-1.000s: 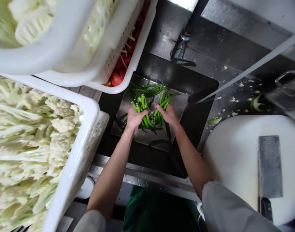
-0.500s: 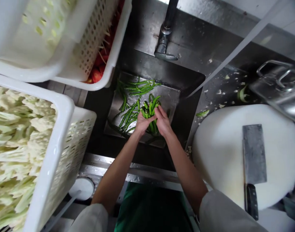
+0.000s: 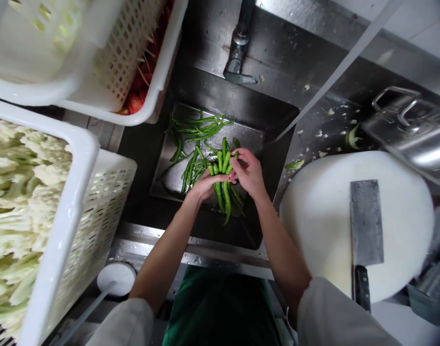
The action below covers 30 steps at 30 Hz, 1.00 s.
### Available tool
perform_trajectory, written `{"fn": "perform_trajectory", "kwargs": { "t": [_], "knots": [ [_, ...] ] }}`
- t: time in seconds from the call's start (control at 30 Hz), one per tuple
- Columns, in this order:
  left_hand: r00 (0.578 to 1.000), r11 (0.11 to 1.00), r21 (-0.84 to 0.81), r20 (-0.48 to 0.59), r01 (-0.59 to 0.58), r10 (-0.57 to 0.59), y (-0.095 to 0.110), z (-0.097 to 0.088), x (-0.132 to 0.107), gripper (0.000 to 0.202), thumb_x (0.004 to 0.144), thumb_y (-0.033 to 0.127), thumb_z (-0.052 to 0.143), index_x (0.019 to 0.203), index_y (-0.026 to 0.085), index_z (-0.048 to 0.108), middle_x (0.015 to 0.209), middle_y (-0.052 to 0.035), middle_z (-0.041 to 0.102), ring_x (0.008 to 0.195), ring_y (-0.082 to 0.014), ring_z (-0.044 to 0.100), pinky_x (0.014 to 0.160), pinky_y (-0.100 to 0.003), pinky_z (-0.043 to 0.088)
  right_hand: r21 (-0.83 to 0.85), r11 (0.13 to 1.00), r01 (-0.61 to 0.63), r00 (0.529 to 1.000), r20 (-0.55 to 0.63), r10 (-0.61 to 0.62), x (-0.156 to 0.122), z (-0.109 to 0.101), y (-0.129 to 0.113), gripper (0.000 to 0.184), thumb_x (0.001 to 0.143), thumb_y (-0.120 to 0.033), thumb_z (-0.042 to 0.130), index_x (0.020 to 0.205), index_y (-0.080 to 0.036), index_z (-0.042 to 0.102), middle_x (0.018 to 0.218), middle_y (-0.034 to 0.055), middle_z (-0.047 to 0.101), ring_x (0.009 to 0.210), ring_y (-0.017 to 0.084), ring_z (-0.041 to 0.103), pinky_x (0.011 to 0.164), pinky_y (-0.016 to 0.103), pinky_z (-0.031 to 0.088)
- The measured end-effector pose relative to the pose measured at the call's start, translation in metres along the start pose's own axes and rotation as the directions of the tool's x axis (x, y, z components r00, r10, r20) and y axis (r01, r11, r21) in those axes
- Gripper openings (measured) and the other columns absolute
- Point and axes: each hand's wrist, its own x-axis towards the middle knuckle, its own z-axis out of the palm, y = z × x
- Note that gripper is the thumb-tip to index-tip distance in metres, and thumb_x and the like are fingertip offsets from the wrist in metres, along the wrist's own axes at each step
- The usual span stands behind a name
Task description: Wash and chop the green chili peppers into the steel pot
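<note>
Over the steel sink (image 3: 277,144), both of my hands grip one bunch of long green chili peppers (image 3: 223,180). My left hand (image 3: 204,186) is closed under the bunch from the left. My right hand (image 3: 249,173) is wrapped round it from the right, fingers curled. The peppers' tips hang down toward me below the hands. More loose green peppers (image 3: 196,129) lie in a metal tray at the sink's bottom, behind and left of the hands.
A faucet (image 3: 238,53) stands behind the sink. A round white cutting board (image 3: 321,216) with a cleaver (image 3: 366,226) lies at right, a steel pot (image 3: 410,129) behind it. White baskets of cauliflower (image 3: 25,192) and tomatoes (image 3: 133,96) fill the left.
My hands came together, gathered the peppers into one bunch and lifted it toward me. The camera view shifted, so the sink sits further left in frame.
</note>
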Motion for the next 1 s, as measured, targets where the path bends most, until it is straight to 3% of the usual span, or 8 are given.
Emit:
{"fn": "perform_trajectory", "kwargs": {
  "t": [0.17, 0.27, 0.4, 0.57, 0.67, 0.8, 0.9, 1.0],
  "knots": [
    [0.993, 0.999, -0.044, -0.12, 0.014, -0.019, -0.007, 0.008, -0.006, 0.044, 0.05, 0.026, 0.094, 0.087, 0.014, 0.074, 0.079, -0.004, 0.076, 0.067, -0.0184, 0.07, 0.071, -0.031, 0.056, -0.104, 0.995, 0.013, 1.0, 0.025, -0.011, 0.002, -0.002, -0.004, 0.04, 0.089, -0.064, 0.061, 0.086, -0.025, 0.058, 0.071, -0.0029, 0.06, 0.045, 0.011, 0.056, 0.039, 0.024, 0.044],
    [0.993, 1.0, 0.018, -0.114, 0.021, -0.019, -0.007, 0.001, -0.008, 0.038, 0.053, 0.027, 0.093, 0.084, 0.013, 0.074, 0.075, -0.0036, 0.074, 0.063, -0.0162, 0.068, 0.066, -0.029, 0.055, -0.261, 0.959, 0.107, 0.994, 0.041, -0.099, 0.006, -0.01, -0.006, 0.039, 0.092, -0.059, 0.058, 0.079, -0.022, 0.06, 0.062, -0.0033, 0.056, 0.047, 0.012, 0.056, 0.046, 0.024, 0.045],
    [0.994, 0.994, 0.093, -0.1, 0.057, -0.048, -0.003, -0.007, -0.01, 0.031, 0.057, 0.029, 0.09, 0.077, 0.012, 0.073, 0.07, -0.0047, 0.073, 0.061, -0.0165, 0.067, 0.063, -0.029, 0.054, -0.589, 0.744, 0.315, 0.937, 0.066, -0.344, 0.007, -0.012, -0.004, 0.042, 0.098, -0.044, 0.051, 0.064, -0.021, 0.058, 0.057, -0.0005, 0.056, 0.059, 0.014, 0.059, 0.061, 0.026, 0.047],
    [0.988, 0.991, 0.114, -0.141, 0.076, -0.06, 0.002, -0.006, -0.012, 0.027, 0.054, 0.026, 0.088, 0.072, 0.014, 0.07, 0.064, -0.0016, 0.069, 0.054, -0.0143, 0.062, 0.056, -0.027, 0.05, -0.72, 0.581, 0.381, 0.879, 0.086, -0.47, 0.005, -0.004, 0.017, 0.032, 0.099, -0.035, 0.047, 0.083, -0.022, 0.071, 0.08, 0.006, 0.073, 0.078, 0.02, 0.068, 0.077, 0.03, 0.051],
    [0.99, 0.987, 0.137, -0.123, 0.086, -0.07, 0.001, -0.007, -0.015, 0.024, 0.056, 0.027, 0.087, 0.069, 0.014, 0.07, 0.064, -0.0027, 0.069, 0.054, -0.0155, 0.062, 0.055, -0.028, 0.049, -0.701, 0.625, 0.343, 0.882, 0.01, -0.472, 0.012, -0.01, 0.028, 0.03, 0.098, -0.036, 0.048, 0.09, -0.023, 0.074, 0.087, 0.0075, 0.075, 0.085, 0.022, 0.069, 0.084, 0.034, 0.052],
    [0.98, 0.981, 0.144, -0.167, 0.132, -0.107, -0.008, -0.014, -0.023, 0.025, 0.058, 0.029, 0.087, 0.067, 0.016, 0.069, 0.062, -0.0027, 0.068, 0.053, -0.0163, 0.061, 0.054, -0.029, 0.047, -0.53, 0.811, 0.247, 0.922, -0.13, -0.365, 0.029, -0.027, 0.02, 0.029, 0.095, -0.042, 0.053, 0.096, -0.023, 0.076, 0.09, 0.0067, 0.075, 0.078, 0.021, 0.067, 0.079, 0.036, 0.054],
    [0.965, 0.984, 0.151, -0.257, 0.098, -0.057, -0.016, -0.021, -0.026, 0.034, 0.053, 0.024, 0.091, 0.08, 0.017, 0.072, 0.069, -0.0001, 0.071, 0.058, -0.0156, 0.063, 0.057, -0.027, 0.047, -0.375, 0.906, 0.198, 0.98, 0.064, -0.188, 0.035, -0.028, 0.001, 0.029, 0.088, -0.044, 0.063, 0.101, -0.022, 0.076, 0.085, 0.0026, 0.073, 0.068, 0.016, 0.062, 0.069, 0.031, 0.052],
    [0.968, 0.972, 0.229, -0.252, 0.055, 0.005, -0.018, -0.027, -0.027, 0.046, 0.053, 0.022, 0.092, 0.095, 0.018, 0.074, 0.085, -0.0008, 0.076, 0.07, -0.0161, 0.067, 0.065, -0.025, 0.049, -0.352, 0.919, 0.181, 0.953, 0.295, -0.075, 0.032, -0.016, -0.011, 0.027, 0.083, -0.043, 0.07, 0.095, -0.02, 0.076, 0.071, -0.0021, 0.066, 0.064, 0.013, 0.058, 0.062, 0.026, 0.047]
  ]
}}
